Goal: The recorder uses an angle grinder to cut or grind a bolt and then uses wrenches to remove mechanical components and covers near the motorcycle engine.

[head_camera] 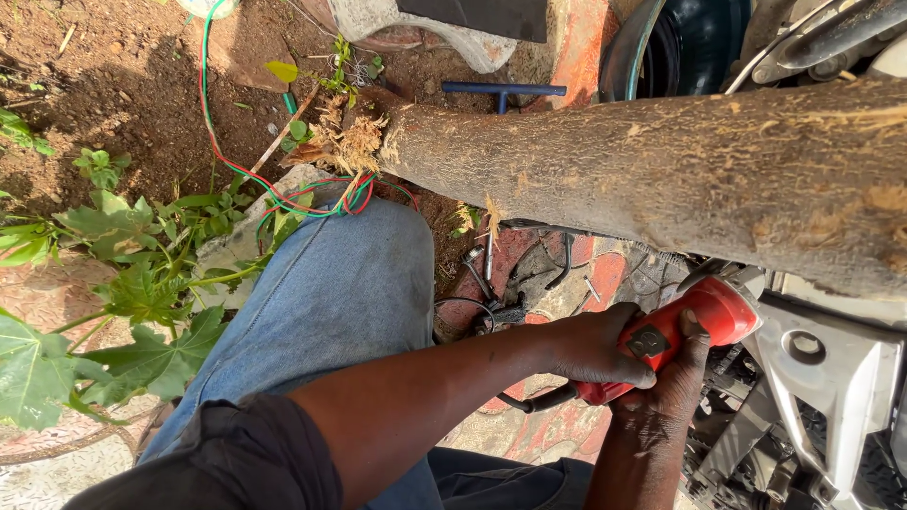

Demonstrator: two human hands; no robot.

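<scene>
Left hand: my left hand (pixel 595 345) is clamped around the rear of the red power tool (pixel 675 335), fingers wrapped over its body.
Right hand: my right hand (pixel 666 382) grips the same tool from underneath, thumb up along its side.
Tool position: it sits just below the thick log (pixel 680 170), its head close under the bark, next to a silver machine frame (pixel 822 368).
Step in hand: I judge I am bringing the tool up to work the underside of the log.
Next move: it calls for a firm two-handed hold and a steady angle, with the black cord (pixel 529 401) kept away from the head.
Hidden: the tool's head is cut off behind the log and my fingers, so I cannot tell whether it touches the wood.
Hard to make out: small metal parts on the ground by my denim-clad knee (pixel 350 274); red and green wires (pixel 283 194) lie near the frayed log end.
</scene>
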